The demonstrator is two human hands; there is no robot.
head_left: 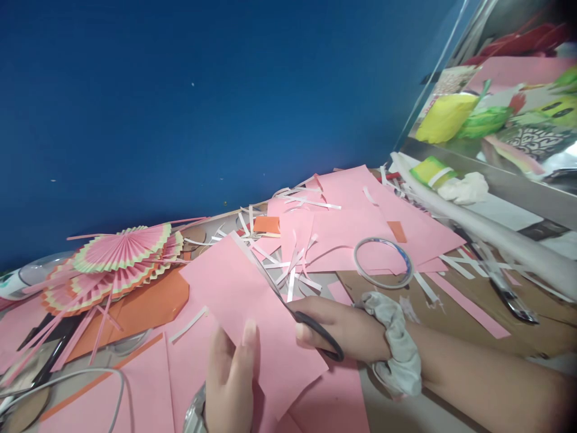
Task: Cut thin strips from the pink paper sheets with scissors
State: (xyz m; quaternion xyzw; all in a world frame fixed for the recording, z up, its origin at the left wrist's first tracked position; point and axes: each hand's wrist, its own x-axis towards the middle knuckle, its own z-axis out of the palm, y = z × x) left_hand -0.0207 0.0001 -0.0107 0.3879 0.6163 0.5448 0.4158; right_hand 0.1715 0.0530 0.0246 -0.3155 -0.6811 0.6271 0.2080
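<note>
We work over a cardboard table (451,313) littered with pink sheets, white strips and pleated paper fans (112,264). Our left hand (229,379) pinches the pink sheet (252,313) near its lower edge, thumb on top, lifting it just above the litter at centre. Our right hand (342,331), a grey scrunchie (396,343) on the wrist, grips the black-handled scissors (288,300), fingers closed through the loops. We judge a clean cut needs the sheet held taut and fed steadily into the blades. The sheet's long axis runs from upper left to lower right; the blades point up-left along its right edge.
</note>
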